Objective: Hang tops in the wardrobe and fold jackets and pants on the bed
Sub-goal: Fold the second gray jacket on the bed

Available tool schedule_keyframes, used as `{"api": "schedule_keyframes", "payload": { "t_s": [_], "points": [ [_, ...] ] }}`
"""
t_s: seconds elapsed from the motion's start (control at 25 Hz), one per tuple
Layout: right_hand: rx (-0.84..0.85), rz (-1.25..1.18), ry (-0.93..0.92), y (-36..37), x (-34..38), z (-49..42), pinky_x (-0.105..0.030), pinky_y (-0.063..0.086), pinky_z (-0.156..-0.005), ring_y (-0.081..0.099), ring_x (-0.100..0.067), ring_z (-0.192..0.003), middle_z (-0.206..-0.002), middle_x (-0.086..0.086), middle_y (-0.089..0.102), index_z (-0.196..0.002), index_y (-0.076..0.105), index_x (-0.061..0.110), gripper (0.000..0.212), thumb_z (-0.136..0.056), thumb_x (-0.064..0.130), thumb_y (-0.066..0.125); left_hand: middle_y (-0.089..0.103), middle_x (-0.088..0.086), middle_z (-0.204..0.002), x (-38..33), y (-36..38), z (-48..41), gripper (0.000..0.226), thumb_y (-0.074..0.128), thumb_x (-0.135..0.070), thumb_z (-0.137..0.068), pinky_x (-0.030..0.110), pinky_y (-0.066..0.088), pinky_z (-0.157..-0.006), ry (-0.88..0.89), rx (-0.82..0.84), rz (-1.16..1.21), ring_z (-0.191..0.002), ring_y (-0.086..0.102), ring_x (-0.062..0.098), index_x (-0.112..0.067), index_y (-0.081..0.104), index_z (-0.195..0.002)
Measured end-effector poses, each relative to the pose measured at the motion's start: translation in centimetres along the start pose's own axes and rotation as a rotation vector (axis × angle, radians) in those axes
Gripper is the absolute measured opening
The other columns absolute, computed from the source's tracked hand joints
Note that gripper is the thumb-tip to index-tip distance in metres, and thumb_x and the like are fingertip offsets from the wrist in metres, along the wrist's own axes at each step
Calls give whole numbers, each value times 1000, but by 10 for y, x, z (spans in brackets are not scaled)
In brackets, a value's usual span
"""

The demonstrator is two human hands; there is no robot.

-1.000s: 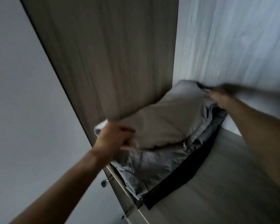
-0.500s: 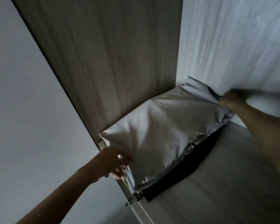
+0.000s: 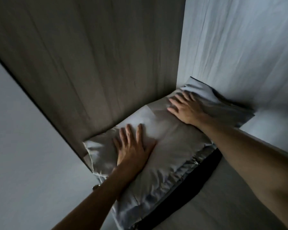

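We no longer pinch its edges: our left hand [image 3: 133, 146] and right hand [image 3: 186, 110] lie flat and open, pressing the folded grey garment [image 3: 163, 135] onto the stack in the wardrobe shelf [image 3: 231, 205] corner, so this piece looks stowed.

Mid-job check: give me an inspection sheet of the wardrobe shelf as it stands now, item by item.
Surface: wooden shelf, with the stack in its left rear corner.
Job's things: folded grey garment on top of the stack; the edge of a black garment shows at the bottom.
Clutter: nothing seen.
Grippers: left hand and right hand lie flat on the grey garment, fingers straight.
Cables: nothing seen.
Surroundings: wood-grain side panel; pale back panel; small metal fitting by the shelf's front edge.
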State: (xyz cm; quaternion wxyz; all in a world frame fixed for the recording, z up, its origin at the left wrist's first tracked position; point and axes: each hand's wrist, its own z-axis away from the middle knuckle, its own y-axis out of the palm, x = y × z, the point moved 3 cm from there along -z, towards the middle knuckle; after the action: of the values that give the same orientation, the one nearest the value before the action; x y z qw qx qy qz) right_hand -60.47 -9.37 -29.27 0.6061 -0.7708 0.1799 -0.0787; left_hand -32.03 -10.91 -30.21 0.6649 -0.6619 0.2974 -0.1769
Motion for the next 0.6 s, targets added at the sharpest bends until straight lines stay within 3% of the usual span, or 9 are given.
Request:
{"api": "schedule_keyframes", "payload": {
  "t_s": [0.08, 0.16, 0.28, 0.4, 0.52, 0.6],
  "points": [
    [-19, -62, 190, 24, -39, -7, -46, 12, -119, 23, -31, -145, -156, -6, 34, -148, 40, 27, 76, -90, 66, 11, 25, 30, -153, 4, 22, -7, 83, 21, -76, -89, 67, 23, -108, -18, -60, -40, -136, 29, 51, -24, 26, -154],
    [-15, -22, 278, 37, -63, -12, -42, 12, -119, 25, -24, -146, -157, -4, 35, -149, 40, 23, 71, -95, 59, 12, 28, 32, -151, 6, 32, -11, 83, 22, -75, -89, 66, 23, -107, -27, -77, -75, -133, 32, 52, -23, 29, -153],
    [-66, -25, 214, 42, -65, -16, -43, 22, -115, 37, -26, -140, -151, -8, 44, -144, 46, 14, 79, -91, 54, 5, 27, 33, -151, 4, 29, -10, 84, 18, -76, -88, 66, 22, -108, -41, -85, -83, -134, 30, 51, -24, 25, -154],
    [-112, -140, 221, 15, -56, -19, -45, 33, -110, 47, -35, -130, -143, -16, 50, -136, 53, 7, 76, -90, 54, 15, 10, 30, -157, -1, 11, -5, 94, 3, -80, -81, 64, 14, -114, -59, -20, -20, -144, 12, 47, -24, 5, -156],
    [-296, -196, 30, -25, -13, 4, -42, 38, -106, 51, -32, -126, -136, -14, 56, -132, 57, 7, 56, -98, 46, 36, -19, 22, -160, -23, -5, 19, 100, -9, -85, -74, 60, -3, -118, 143, -13, 47, -148, -16, 40, -26, -13, -155],
    [-289, -177, -206, -29, 10, 42, -41, 37, -108, 48, -26, -128, -140, -9, 54, -134, 57, 12, 51, -100, 46, 39, -17, 21, -160, -39, 8, 38, 97, -6, -85, -77, 63, 0, -118, 247, 34, 13, -147, -16, 41, -29, -8, -156]
  ]
}}
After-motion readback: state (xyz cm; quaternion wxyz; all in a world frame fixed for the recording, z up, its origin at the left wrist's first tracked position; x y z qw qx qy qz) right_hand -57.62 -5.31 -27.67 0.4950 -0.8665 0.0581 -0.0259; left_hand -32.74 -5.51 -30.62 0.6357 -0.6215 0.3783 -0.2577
